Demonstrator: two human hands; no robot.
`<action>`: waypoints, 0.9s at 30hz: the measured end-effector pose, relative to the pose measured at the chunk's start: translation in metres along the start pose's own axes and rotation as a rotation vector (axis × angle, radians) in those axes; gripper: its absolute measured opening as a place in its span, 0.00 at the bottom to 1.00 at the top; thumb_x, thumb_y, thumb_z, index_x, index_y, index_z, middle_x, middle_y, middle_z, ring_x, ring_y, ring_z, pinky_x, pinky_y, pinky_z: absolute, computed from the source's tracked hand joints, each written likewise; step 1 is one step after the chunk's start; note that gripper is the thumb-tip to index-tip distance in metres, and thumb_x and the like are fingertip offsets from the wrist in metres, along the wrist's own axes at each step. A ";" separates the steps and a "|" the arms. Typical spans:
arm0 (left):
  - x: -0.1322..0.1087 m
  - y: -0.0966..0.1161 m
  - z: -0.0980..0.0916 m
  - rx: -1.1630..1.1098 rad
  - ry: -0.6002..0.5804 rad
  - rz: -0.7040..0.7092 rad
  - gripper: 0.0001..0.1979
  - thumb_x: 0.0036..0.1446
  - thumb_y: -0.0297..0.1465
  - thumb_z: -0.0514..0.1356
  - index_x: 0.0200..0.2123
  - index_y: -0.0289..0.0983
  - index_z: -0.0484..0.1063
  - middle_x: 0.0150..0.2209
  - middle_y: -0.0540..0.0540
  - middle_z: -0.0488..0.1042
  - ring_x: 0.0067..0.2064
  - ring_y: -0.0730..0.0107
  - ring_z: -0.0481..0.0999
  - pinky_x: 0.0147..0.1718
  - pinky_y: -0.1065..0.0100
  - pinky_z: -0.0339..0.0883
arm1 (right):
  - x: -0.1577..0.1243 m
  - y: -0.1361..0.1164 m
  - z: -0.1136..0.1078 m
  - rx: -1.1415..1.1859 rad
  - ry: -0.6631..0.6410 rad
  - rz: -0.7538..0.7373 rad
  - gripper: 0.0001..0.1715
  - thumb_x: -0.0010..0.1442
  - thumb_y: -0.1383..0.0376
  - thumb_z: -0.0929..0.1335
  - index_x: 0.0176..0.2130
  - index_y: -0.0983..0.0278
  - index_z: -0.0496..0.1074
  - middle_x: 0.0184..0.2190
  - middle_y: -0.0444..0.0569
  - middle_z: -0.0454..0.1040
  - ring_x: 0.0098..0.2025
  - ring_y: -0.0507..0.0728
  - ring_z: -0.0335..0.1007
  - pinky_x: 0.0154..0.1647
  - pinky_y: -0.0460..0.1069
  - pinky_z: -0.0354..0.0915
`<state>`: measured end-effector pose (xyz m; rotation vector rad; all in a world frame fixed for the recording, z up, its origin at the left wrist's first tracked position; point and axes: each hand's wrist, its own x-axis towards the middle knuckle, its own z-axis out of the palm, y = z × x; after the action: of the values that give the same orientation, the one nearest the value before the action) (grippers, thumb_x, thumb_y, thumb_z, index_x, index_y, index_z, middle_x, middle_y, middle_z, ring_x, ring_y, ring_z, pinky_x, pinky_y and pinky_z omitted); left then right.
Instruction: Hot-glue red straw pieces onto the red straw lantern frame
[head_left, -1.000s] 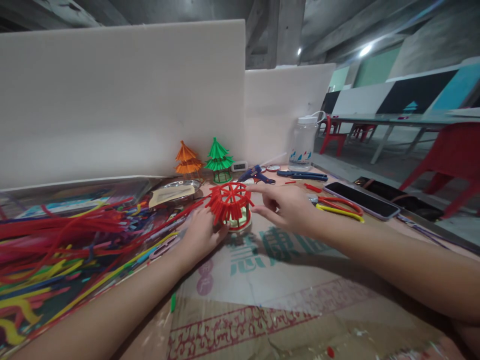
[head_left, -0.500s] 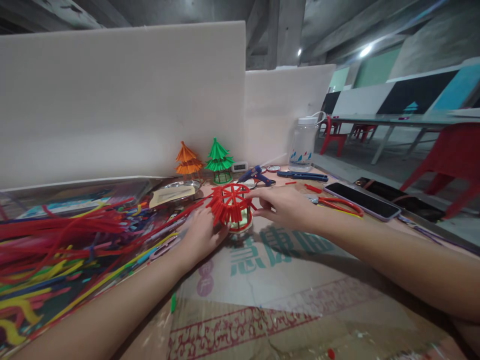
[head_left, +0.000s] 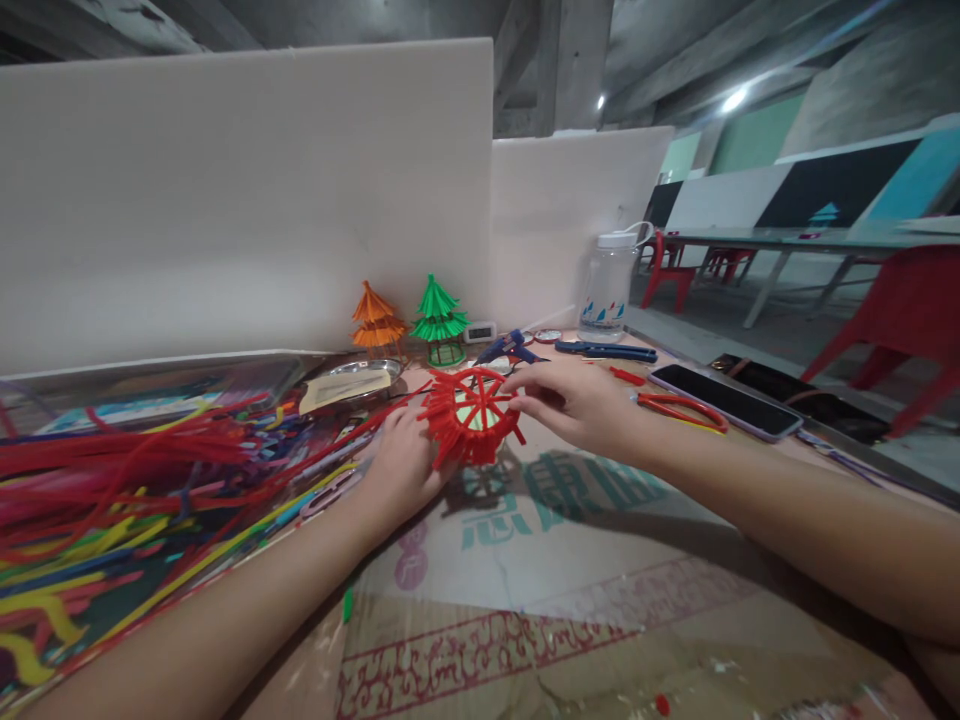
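Observation:
A small red straw model (head_left: pixel 471 412) with spokes like a wheel is tipped up over the printed cardboard sheet (head_left: pixel 570 580), its top facing me. My left hand (head_left: pixel 401 465) cups its left side with curled fingers. My right hand (head_left: pixel 574 400) pinches its right rim between thumb and fingers. Both forearms reach in from the bottom of the view.
A heap of coloured straws (head_left: pixel 112 480) fills the left. Behind stand an orange pagoda model (head_left: pixel 375 318), a green pagoda model (head_left: pixel 439 318), a metal tray (head_left: pixel 352 378), a blue glue gun (head_left: pixel 508 348), a water jug (head_left: pixel 607 280). Scissors (head_left: pixel 679 408) and a phone (head_left: pixel 724 385) lie right.
My right hand came in from hovering and took hold of the red model's right rim. The model has been tipped from standing so its spoked top now faces me.

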<state>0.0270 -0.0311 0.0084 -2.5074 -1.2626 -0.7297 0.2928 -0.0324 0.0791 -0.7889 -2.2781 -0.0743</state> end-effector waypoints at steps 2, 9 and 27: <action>-0.001 0.000 -0.001 0.019 0.003 0.005 0.11 0.60 0.33 0.60 0.46 0.39 0.76 0.49 0.39 0.79 0.55 0.50 0.73 0.57 0.50 0.61 | 0.002 -0.003 -0.002 0.039 -0.006 -0.009 0.10 0.69 0.63 0.68 0.41 0.65 0.79 0.33 0.48 0.81 0.32 0.52 0.71 0.34 0.47 0.61; -0.002 0.000 -0.003 0.022 0.031 0.020 0.12 0.60 0.32 0.59 0.46 0.39 0.76 0.49 0.39 0.78 0.55 0.51 0.72 0.58 0.50 0.58 | 0.000 -0.023 -0.007 -0.088 -0.100 0.044 0.06 0.66 0.64 0.71 0.41 0.61 0.81 0.38 0.46 0.84 0.37 0.54 0.76 0.38 0.48 0.62; 0.006 -0.007 0.004 -0.238 -0.013 -0.055 0.15 0.63 0.34 0.58 0.51 0.38 0.74 0.52 0.38 0.79 0.55 0.51 0.75 0.56 0.51 0.67 | 0.005 -0.020 -0.010 0.049 0.136 0.173 0.14 0.72 0.62 0.60 0.33 0.61 0.64 0.26 0.44 0.68 0.28 0.53 0.61 0.32 0.49 0.56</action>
<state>0.0262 -0.0212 0.0083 -2.6750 -1.3242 -0.9288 0.2851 -0.0489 0.0927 -0.9229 -2.0683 0.0072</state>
